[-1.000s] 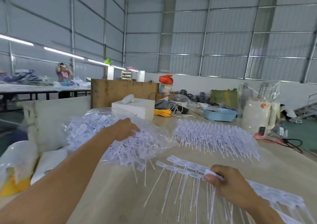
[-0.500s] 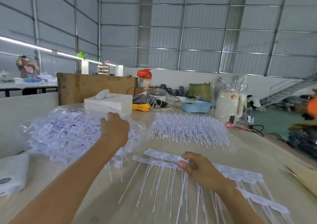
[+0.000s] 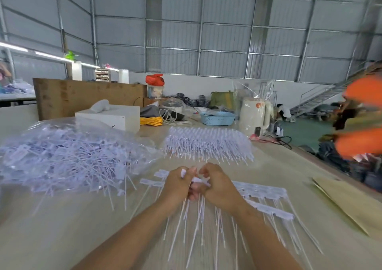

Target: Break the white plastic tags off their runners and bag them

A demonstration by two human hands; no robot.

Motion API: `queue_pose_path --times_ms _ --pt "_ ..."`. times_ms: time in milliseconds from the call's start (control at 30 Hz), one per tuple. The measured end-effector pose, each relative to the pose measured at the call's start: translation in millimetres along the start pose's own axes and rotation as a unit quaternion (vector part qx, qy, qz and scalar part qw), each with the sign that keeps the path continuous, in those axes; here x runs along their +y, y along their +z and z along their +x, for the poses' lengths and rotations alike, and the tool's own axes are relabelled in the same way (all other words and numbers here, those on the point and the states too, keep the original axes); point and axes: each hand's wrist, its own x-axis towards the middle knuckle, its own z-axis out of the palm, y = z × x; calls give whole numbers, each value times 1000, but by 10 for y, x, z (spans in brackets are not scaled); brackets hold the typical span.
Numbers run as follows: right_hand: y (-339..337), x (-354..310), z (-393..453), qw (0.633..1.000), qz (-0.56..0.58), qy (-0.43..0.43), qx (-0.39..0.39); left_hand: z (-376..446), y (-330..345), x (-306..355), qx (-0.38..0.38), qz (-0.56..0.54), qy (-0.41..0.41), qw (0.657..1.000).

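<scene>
A corrugated-metal hall rises behind a long pale table (image 3: 62,234). On it, toward the left edge, lies a clear bag (image 3: 68,156) heaped with loose tags, probably kept close for easy dropping. A stack of unbroken runners (image 3: 208,145) waits further back, mid-table. Nearer the front edge, a runner of white tags (image 3: 262,191) lies flat under both forearms. The left hand (image 3: 177,185) and right hand (image 3: 219,187) meet knuckle to knuckle, fingers curled, pinching one tag between them, seemingly to snap it free.
</scene>
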Motion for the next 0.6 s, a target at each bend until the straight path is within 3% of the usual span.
queue_pose_path --times_ms 133,233,433,533,600 --pt "-21 -28 6 999 12 24 -25 -18 1 7 27 17 25 999" --pt "-26 -44 14 999 -15 12 -47 -2 -29 11 7 28 3 1000" --pt "-135 -99 -19 995 43 -22 -89 43 -128 111 -88 66 -36 993" --pt "-329 -25 -35 994 -6 -19 -111 51 -297 173 -137 72 -63 986" --pt "-538 85 -48 997 -15 9 -74 102 -529 195 -110 33 -93 989"
